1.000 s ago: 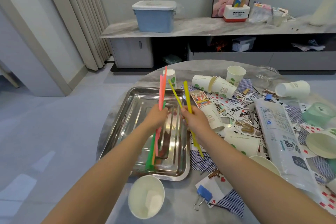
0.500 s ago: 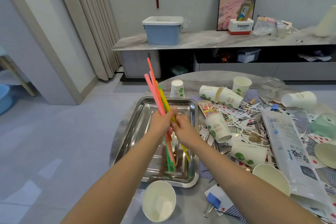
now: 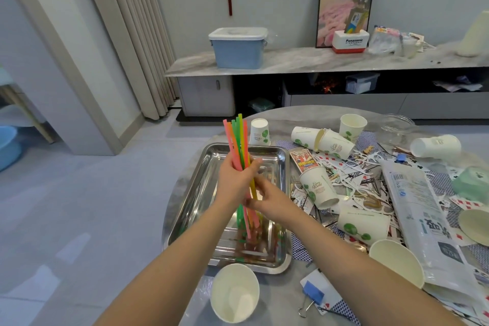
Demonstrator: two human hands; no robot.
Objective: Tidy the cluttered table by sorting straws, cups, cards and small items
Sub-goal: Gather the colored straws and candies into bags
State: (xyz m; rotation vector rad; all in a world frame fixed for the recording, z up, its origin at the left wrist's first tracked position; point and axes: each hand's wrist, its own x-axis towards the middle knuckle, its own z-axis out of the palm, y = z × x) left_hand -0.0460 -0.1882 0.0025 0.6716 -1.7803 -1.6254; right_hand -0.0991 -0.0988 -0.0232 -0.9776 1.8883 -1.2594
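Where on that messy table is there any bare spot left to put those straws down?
The steel tray is bare along its left and far sides. A bare strip of table runs along the far edge, behind the upright cup. Right of the tray it is crowded with cups, cards and a plastic bag.

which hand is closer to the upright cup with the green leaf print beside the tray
Right. The right hand is over the tray's right side, nearest the cup; the left hand, gripping the straws, is farther left.

**Count on the bench**

Ten paper cups point(image 3: 318, 186) showed, some upright, some tipped. One steel tray point(image 3: 201, 193) sat there. Two blue binder clips point(image 3: 312, 296) were visible. The bunched straws point(image 3: 239, 140) numbered roughly six.
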